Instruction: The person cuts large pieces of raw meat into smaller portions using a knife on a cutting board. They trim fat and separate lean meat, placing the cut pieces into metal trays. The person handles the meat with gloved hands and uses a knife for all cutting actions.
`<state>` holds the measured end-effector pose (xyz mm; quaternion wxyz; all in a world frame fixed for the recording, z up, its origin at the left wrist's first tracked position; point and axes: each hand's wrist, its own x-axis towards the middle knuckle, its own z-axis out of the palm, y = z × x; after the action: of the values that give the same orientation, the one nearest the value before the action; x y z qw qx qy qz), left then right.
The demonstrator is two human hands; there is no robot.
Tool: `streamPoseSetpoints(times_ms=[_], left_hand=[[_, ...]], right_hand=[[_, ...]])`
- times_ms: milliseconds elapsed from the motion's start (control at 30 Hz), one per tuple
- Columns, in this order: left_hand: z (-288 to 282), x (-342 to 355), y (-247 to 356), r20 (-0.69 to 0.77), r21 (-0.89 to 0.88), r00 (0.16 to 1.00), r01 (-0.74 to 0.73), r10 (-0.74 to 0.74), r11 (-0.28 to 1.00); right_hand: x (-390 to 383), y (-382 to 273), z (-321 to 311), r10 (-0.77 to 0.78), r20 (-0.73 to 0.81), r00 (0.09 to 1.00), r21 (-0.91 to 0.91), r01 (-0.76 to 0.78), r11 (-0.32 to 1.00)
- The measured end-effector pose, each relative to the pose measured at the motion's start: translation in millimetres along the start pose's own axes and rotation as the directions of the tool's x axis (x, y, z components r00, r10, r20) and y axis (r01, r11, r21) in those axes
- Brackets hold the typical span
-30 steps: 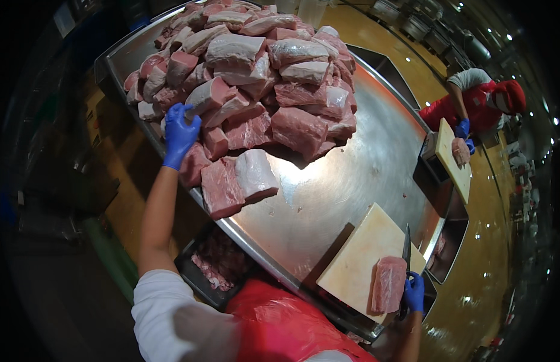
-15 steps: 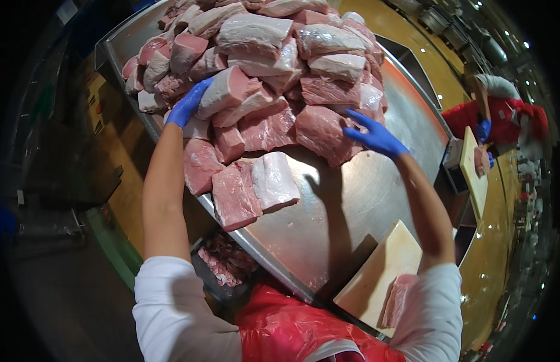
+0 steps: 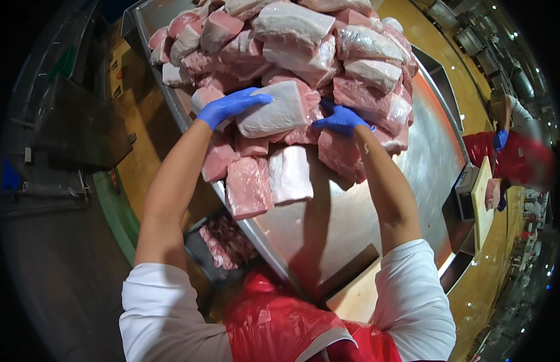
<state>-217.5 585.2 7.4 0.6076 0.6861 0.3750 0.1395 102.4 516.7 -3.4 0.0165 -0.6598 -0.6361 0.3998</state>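
A thick chunk of pork loin (image 3: 272, 113), white fat on top and pink at its end, is gripped between my hands at the near side of a meat heap. My left hand (image 3: 234, 107), in a blue glove, lies over its left end with fingers across the fat. At its pink right end is my right hand (image 3: 343, 119), also blue-gloved, its fingertips partly hidden against the meat. Just in front lie a pink pork piece (image 3: 248, 188) and a white-fat pork piece (image 3: 291, 175), side by side. Another pink pork piece (image 3: 340, 155) sits below my right hand.
The large pork heap (image 3: 292, 27) covers the far part of the metal table (image 3: 406, 181). A cutting board (image 3: 355, 295) is near my right sleeve. Below the table's left edge stands a dark bin (image 3: 198, 256) of meat scraps. A co-worker (image 3: 509, 154) works at another board (image 3: 482, 205), right.
My right hand has moved left and my left hand has come over the fat; both now hold the pork loin chunk, which has turned. The view has shifted, and the near board is more covered.
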Motion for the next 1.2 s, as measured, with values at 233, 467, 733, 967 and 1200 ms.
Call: streamPoseSetpoints(times_ms=[233, 467, 733, 967, 1200], left_hand=[[73, -40, 14, -0.123, 0.534, 0.981, -0.062, 0.150, 0.843], [-79, -39, -104, -0.672, 0.367, 0.721, 0.124, 0.170, 0.922], [-10, -16, -131, -0.643, 0.257, 0.723, -0.106, 0.252, 0.961], [96, -64, -103, -0.784, 0.146, 0.608, -0.019, 0.127, 0.989], [196, -112, -76, -0.753, 0.181, 0.642, -0.009, 0.144, 0.983]], right_hand=[[-31, 57, 30, 0.037, -0.044, 0.998, 0.288, -0.023, 0.957], [19, 0, 11, -0.143, -0.217, 0.966, 0.449, 0.229, 0.864], [70, -10, 11, -0.020, 0.012, 1.000, 0.166, 0.018, 0.986], [53, 34, 42, -0.216, -0.073, 0.974, 0.450, 0.226, 0.864], [-36, 11, 51, -0.311, 0.051, 0.949, 0.023, 0.311, 0.950]])
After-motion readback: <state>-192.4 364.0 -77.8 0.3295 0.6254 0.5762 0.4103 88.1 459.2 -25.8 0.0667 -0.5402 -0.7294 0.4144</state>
